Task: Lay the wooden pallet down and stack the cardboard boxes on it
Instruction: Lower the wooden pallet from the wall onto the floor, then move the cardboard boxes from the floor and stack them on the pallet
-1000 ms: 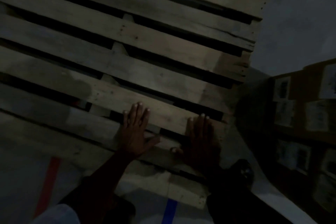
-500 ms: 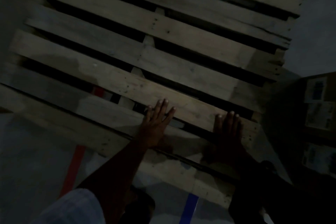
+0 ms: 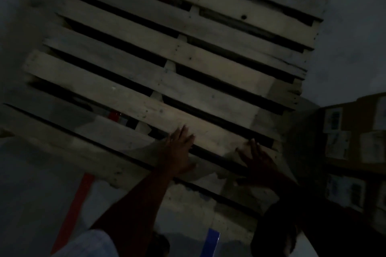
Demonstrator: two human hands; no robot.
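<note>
Wooden pallet (image 3: 188,52) top — cut off

Wooden pallet (image 3: 188,73): pale slatted boards with dark gaps, fills most of frame from lower left to upper right, tilted in view; dim light, whether flat or leaning unclear. Cardboard boxes (image 3: 353,152): brown, white labels, stacked at right edge, just beside pallet.
</note>
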